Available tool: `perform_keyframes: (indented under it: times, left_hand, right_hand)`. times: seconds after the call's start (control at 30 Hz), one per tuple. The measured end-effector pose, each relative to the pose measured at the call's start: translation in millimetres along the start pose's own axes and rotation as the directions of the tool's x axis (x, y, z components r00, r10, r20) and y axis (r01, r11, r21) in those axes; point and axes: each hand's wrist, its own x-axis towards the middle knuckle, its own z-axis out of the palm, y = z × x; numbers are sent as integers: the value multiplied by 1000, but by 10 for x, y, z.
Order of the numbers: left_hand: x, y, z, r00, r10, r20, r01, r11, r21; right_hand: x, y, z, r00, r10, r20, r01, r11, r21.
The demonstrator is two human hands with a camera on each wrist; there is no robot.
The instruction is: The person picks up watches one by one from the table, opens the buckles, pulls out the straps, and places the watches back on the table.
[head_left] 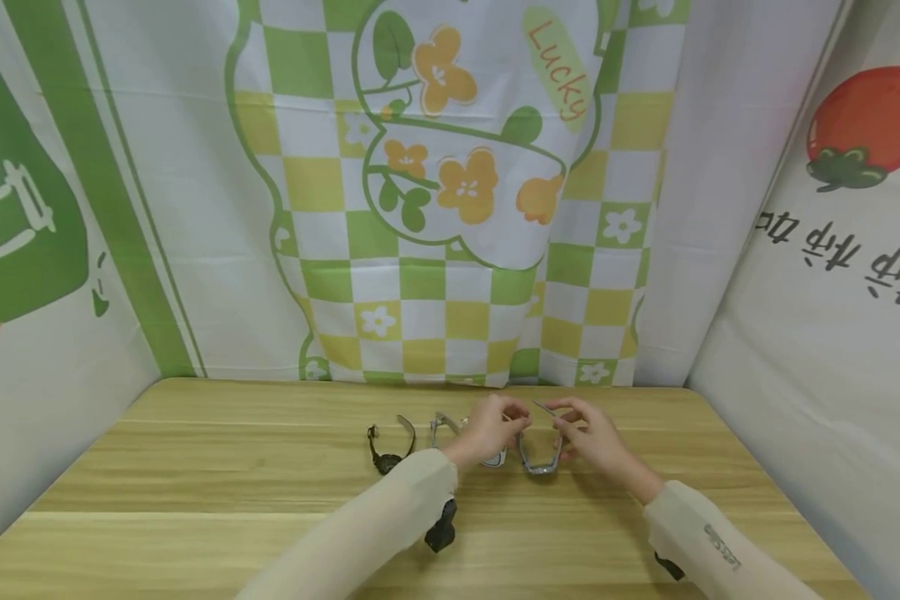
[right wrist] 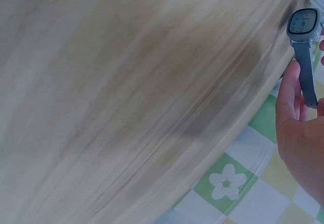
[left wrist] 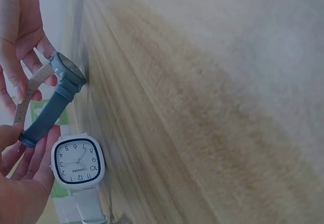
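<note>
A grey-blue wristwatch point(head_left: 542, 469) stands with its strap ends raised toward the back of the table. My left hand point(head_left: 492, 429) pinches one strap end, close to the buckle, between thumb and fingers. From the other side, my right hand point(head_left: 594, 435) grips the other strap end. In the left wrist view the blue strap point(left wrist: 48, 115) curves to the left fingertips, and the holed strap end lies against the right fingers. The right wrist view shows the square watch face point(right wrist: 302, 21). Beside it lies a white square watch point(left wrist: 78, 162), partly covered by my left hand in the head view.
Left of the hands are a black watch point(head_left: 387, 460) and a silvery-looking watch strap point(head_left: 435, 429). They lie in a row on the wooden table point(head_left: 232, 467). A checked cloth point(head_left: 420, 325) hangs behind the table's back edge, with fabric walls on both sides.
</note>
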Motion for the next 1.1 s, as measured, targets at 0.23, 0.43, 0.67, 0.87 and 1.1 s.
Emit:
perform_keyframes:
  times: [0.23,0.43,0.67,0.87,1.1]
  left_hand:
    - [59,-6,15,1000,-29,-2,29,999,-22]
    - [120,-47,18,999,-33,1,33,999,-10]
    - [150,-33,8,999,-46,9,45,998,52]
    - [217,-56,13,999,-45,6,44,997,68]
    - [287,-110,35,999,-31,-17,32,995,89]
  right_hand:
    - [31,19,21,1000,11,-21,-12,1000,-18]
    - [48,47,15,1000,7,-20,-8,998,-63]
    - [86,81,25,999,13,-45,-17,997,-79]
    - [131,120,27,998,30,-58,-36,994,-106]
    - [163,141,26,999,38,-39,-43,991,-124]
